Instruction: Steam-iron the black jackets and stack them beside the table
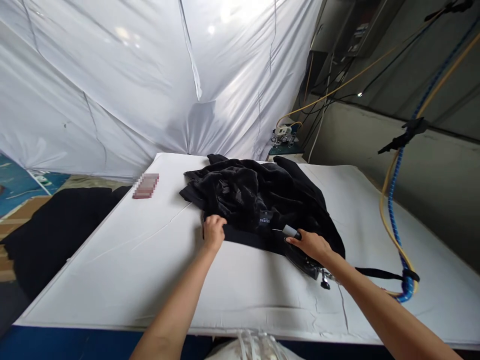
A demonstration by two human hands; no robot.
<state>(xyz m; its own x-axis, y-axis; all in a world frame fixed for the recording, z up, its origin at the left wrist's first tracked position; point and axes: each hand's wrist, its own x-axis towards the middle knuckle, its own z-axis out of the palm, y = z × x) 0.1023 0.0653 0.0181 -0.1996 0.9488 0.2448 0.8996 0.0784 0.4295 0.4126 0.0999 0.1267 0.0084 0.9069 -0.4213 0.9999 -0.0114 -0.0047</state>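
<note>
A black plush-lined garment [277,182] lies spread and rumpled on the white padded table. Its dark neck label [264,218] reads GUESS. My left hand [214,231] is closed on the garment's near left corner, fingers curled over the edge. At the near right edge, my right hand [309,245] wraps round the handle of a black steam iron [300,261], with the grey front end of the handle showing past my fingers. The iron rests over the garment's edge, its underside hidden. A metal fitting with a black knob [325,284] shows at its rear.
Blue hose and yellow cable [393,190] hang at the right, tied with black straps. A blurred reddish packet [146,186] lies on the table's [112,280] far left. Dark cloth [60,225] lies beyond the left edge. White sheeting [150,85] hangs behind.
</note>
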